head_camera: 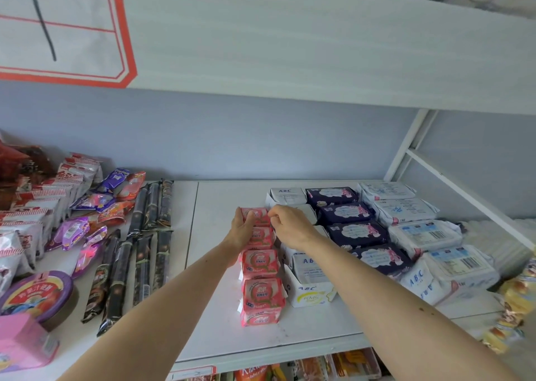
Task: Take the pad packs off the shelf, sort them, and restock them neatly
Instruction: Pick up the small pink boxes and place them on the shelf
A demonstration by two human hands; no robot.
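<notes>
On the shelf [220, 331] we see snack packets [87, 229] and a round purple tin [37, 293] at the left. Next runs a front-to-back row of pink pad packs [261, 293]. Our left hand [242, 229] curls round the left side of the rearmost pink pack [256, 215], gripping it, while our right hand [290, 225], fingers curled, pinches its right edge. Beside them an open white box [311, 293] holds white packs [309, 267], then rows of dark blue packs [356, 232] and white-blue packs [423, 235].
</notes>
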